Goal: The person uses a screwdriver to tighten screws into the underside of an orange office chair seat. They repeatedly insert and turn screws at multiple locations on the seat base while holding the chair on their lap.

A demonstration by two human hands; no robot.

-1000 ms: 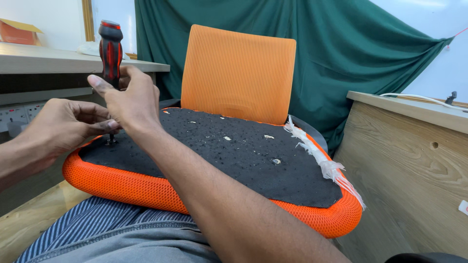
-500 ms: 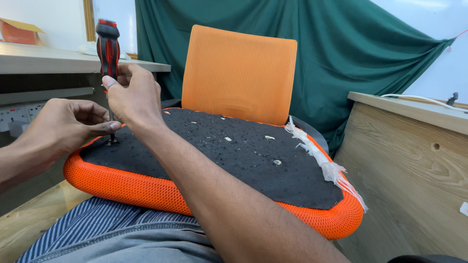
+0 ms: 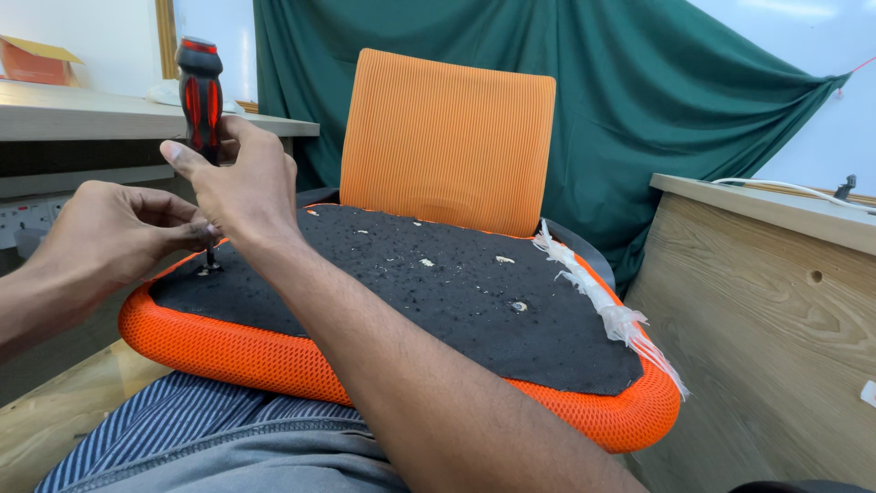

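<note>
Right hand: my right hand (image 3: 239, 178) is wrapped around the lower part of the screwdriver (image 3: 201, 87), fingers closed on it, holding it upright.
Left hand: my left hand (image 3: 119, 239) sits just beside the tool's tip, fingertips pinched together at the shaft where it meets the seat; I cannot tell whether they grip the shaft or something small under it.
Screwdriver: black and red handle, standing upright over the near-left corner of the seat cushion (image 3: 274, 361).
Seat cushion: orange mesh edge, black underside facing up, resting across my lap, on striped cloth (image 3: 173, 429).
Underside: speckled with pale flecks; a frayed whitish strip (image 3: 602, 306) runs along its right edge.
Behind: an orange chair back (image 3: 447, 137) stands upright against a green curtain (image 3: 657, 119).
Right of me: a wooden desk panel (image 3: 776, 338).
</note>
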